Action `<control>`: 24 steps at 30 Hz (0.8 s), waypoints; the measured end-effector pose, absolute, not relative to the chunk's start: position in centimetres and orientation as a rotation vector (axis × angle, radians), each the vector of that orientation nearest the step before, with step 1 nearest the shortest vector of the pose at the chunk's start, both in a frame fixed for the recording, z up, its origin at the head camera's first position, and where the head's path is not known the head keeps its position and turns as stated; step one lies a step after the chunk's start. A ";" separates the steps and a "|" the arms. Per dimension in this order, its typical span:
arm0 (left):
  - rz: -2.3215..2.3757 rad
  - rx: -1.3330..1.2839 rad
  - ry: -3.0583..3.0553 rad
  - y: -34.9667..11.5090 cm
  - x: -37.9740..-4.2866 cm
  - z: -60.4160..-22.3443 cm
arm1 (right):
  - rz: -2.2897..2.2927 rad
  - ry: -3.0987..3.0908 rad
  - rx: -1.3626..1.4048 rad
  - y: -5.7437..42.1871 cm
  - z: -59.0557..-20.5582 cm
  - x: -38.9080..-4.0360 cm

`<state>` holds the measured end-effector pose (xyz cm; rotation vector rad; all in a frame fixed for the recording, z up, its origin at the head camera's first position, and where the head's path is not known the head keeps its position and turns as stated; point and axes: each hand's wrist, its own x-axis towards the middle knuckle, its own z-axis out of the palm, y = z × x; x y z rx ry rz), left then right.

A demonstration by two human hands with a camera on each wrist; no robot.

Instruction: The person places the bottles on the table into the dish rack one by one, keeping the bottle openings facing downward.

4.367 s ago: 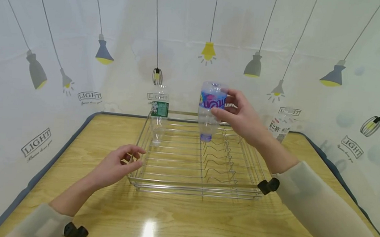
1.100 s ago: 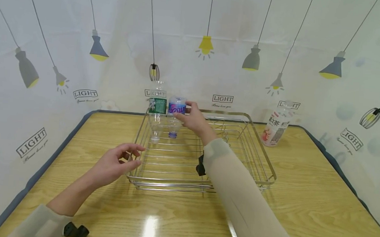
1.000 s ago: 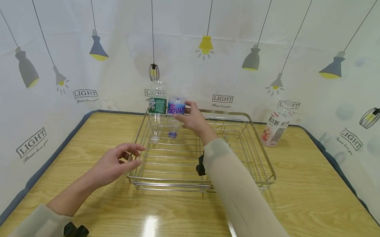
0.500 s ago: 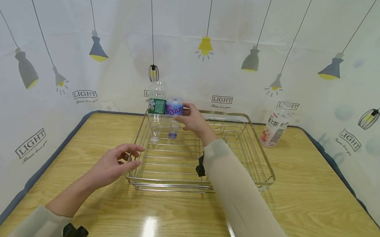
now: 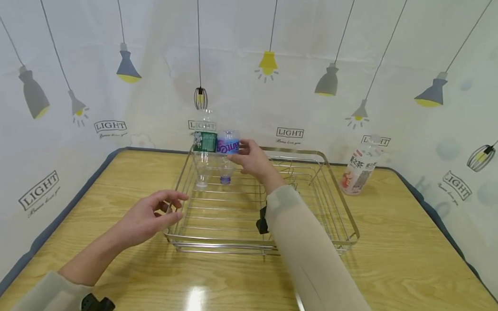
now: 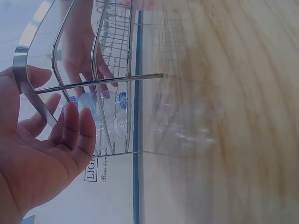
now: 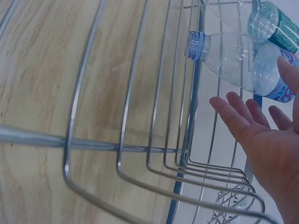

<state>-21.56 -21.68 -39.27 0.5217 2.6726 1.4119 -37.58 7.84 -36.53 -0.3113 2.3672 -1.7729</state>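
While the blue-and-purple-labelled plastic bottle (image 5: 228, 143) is standing neck down in the back left part of the wire dish rack (image 5: 226, 240), the person's right hand (image 5: 255, 160) is hovering just beside it, thumb and fingers apart and relaxed; whether the thumb is brushing the label, the views are leaving unclear. The left hand (image 5: 147, 216) is lying about the rack's left rim, fingers loosely bent and not clenched; any contact there is hard to tell. A green-labelled bottle (image 5: 204, 142), also inverted, is standing just to the left, and a peach-tea bottle (image 5: 359, 169) is leaning in view on the wooden table (image 5: 401, 260) right of the rack.

Since no liquid is showing inside, the blue-and-purple-labelled bottle is probably weighing very little. Its thin wall is likely to be denting under a hard squeeze and the smooth plastic may be sliding, though breakage seems unlikely. Balancing over its narrow cap (image 5: 225, 180), it could be tipping at a nudge, so the labelled band is offering the best hold, with thumb and fingers on opposite sides.
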 end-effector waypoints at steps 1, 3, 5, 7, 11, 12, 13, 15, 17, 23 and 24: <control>1.416 0.522 2.668 -21.7 -21.6 -39.3 | -1.780 2.367 -0.308 7.8 -36.5 -37.6; 1.422 0.523 2.663 -21.7 -21.5 -39.3 | -1.796 2.367 -0.290 7.8 -36.4 -37.7; 1.431 0.527 2.656 -21.7 -21.5 -39.4 | -1.805 2.385 -0.276 7.9 -36.3 -37.7; 1.436 0.533 2.653 -21.7 -21.5 -39.4 | -1.810 2.407 -0.266 8.1 -36.0 -37.7; 1.442 0.530 2.647 -21.7 -21.4 -39.5 | -1.853 2.436 -0.269 8.5 -35.1 -37.4; 1.442 0.532 2.647 -21.6 -21.4 -39.5 | -1.878 2.432 -0.270 8.6 -34.8 -37.4; 1.442 0.531 2.646 -21.6 -21.4 -39.5 | -1.904 2.428 -0.271 8.8 -34.5 -37.3; 1.442 0.535 2.641 -21.6 -21.4 -39.6 | -1.980 2.390 -0.282 9.0 -33.8 -37.1; 1.441 0.538 2.640 -21.6 -21.4 -39.6 | -2.031 2.347 -0.309 9.3 -33.0 -36.8; 1.421 0.546 2.659 -21.8 -21.4 -39.4 | -2.085 2.295 -0.427 10.8 -30.1 -35.8; 1.418 0.548 2.660 -21.8 -21.4 -39.4 | -2.095 2.290 -0.444 11.2 -29.6 -35.5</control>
